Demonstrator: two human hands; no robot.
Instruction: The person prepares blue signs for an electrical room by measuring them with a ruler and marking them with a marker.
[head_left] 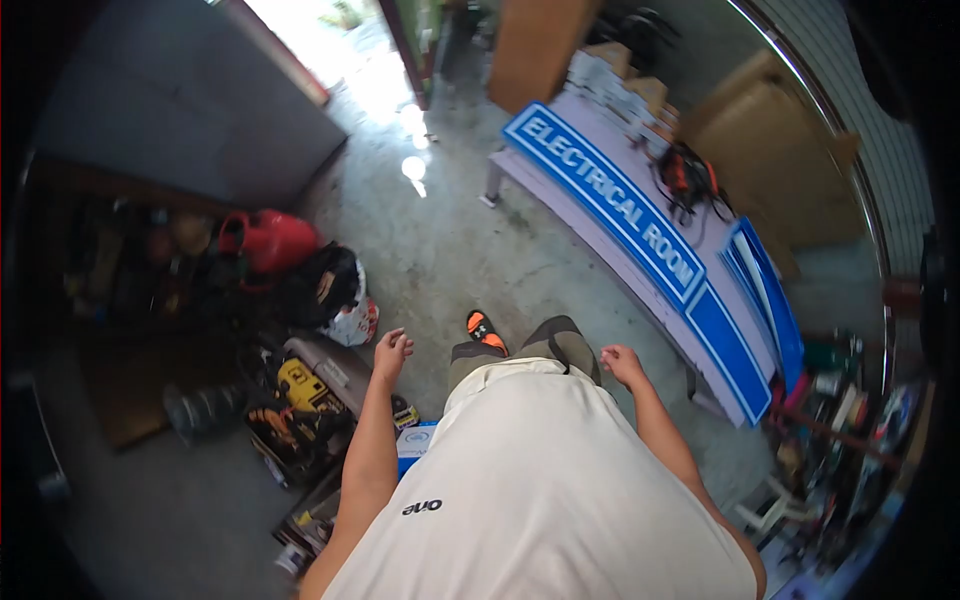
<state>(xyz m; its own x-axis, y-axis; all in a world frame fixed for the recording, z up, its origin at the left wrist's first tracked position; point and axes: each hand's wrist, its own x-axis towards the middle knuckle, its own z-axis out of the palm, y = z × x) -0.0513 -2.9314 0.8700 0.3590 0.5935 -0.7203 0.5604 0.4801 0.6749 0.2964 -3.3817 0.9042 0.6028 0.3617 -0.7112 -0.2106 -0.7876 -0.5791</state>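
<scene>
My left hand [394,352] hangs beside my body, its fingers loosely bent and apart, holding nothing. Nearest to it are a white bucket [352,318] with red marks and a yellow-and-black tool [305,385] among the items on the floor. On the other side, my right hand [622,364] is also empty, with its fingers slightly curled. It is apart from the table, where a long blue sign [612,215] reading "ELECTRICAL ROOM" lies along the near edge.
More blue panels [765,290] and an orange-and-black tool [688,180] rest on the table [720,235]. A red jug-like container [272,240] stands at left. An open doorway [345,50] lets in bright light. Clutter [850,420] fills the right side.
</scene>
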